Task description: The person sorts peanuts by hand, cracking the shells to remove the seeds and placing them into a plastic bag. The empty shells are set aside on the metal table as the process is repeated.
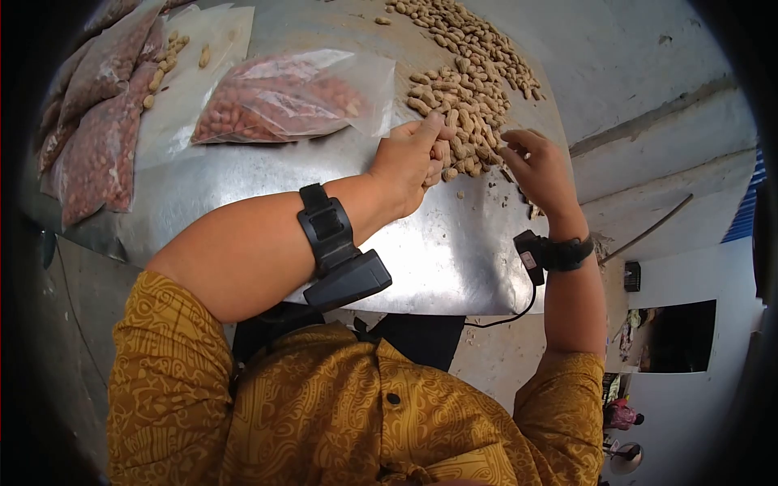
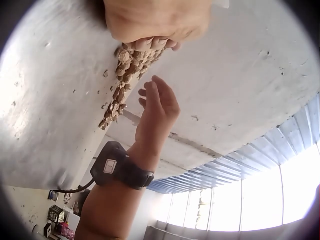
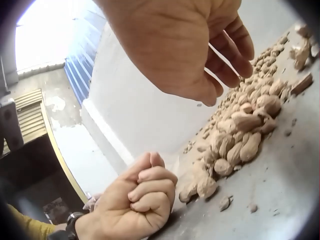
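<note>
A pile of unshelled peanuts point(image 1: 466, 105) lies on a metal table point(image 1: 438, 259). At its near left edge is my left hand point(image 1: 409, 158). Its fingers curl into the palm and the thumb presses on the index finger, as the right wrist view shows of the left hand point(image 3: 135, 200); nothing shows between them. On the pile's other side my right hand point(image 1: 543, 170) hovers beside the nuts, fingers loosely bent and apart. In the right wrist view no item shows in the right hand point(image 3: 185, 50). Small shell bits point(image 3: 225, 202) lie near the pile.
A clear bag of reddish shelled peanuts point(image 1: 275, 101) lies left of the pile. Several more filled bags point(image 1: 97, 138) are stacked at the far left, with a few loose peanuts point(image 1: 166, 61) on plastic beside them. A pale wall point(image 1: 648, 89) stands beyond the table's right edge.
</note>
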Tool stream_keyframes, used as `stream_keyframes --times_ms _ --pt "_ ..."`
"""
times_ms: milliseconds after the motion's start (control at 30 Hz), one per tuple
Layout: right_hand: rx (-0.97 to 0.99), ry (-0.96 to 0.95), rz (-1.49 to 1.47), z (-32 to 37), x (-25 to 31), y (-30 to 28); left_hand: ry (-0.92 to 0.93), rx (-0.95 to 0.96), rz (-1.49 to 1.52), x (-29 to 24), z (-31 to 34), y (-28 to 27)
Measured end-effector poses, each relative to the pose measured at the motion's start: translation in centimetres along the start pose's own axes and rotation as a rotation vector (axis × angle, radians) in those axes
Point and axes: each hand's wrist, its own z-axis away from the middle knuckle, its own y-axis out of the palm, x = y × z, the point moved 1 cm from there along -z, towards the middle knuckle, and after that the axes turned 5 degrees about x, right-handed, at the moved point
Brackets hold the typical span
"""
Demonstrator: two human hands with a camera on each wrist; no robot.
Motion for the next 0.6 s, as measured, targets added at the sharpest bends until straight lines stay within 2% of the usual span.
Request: stream_keyframes --times_ms 100,200,433,533,600 --pt "-0.028 -0.085 0.084 -2.5 0.4 1.9 -0.008 0.0 0.008 -0.1 0.0 0.0" --pt "0.062 -0.034 0.138 -4.9 0.6 3.0 -0.01 0.014 -0.006 -0.1 0.0 -0.1" --pt "0.083 -0.03 0.176 -6.7 0.0 4.5 -0.006 0.066 0.003 0.0 -0.2 -0.4" --pt "-0.029 -0.079 0.044 -6.4 -0.6 4.7 0.008 0.069 -0.024 -0.1 -0.2 -0.4" --pt "-0.037 -0.03 -0.209 -5.7 -0.2 3.6 0.029 0.055 -0.048 -0.2 -0.2 -0.3"
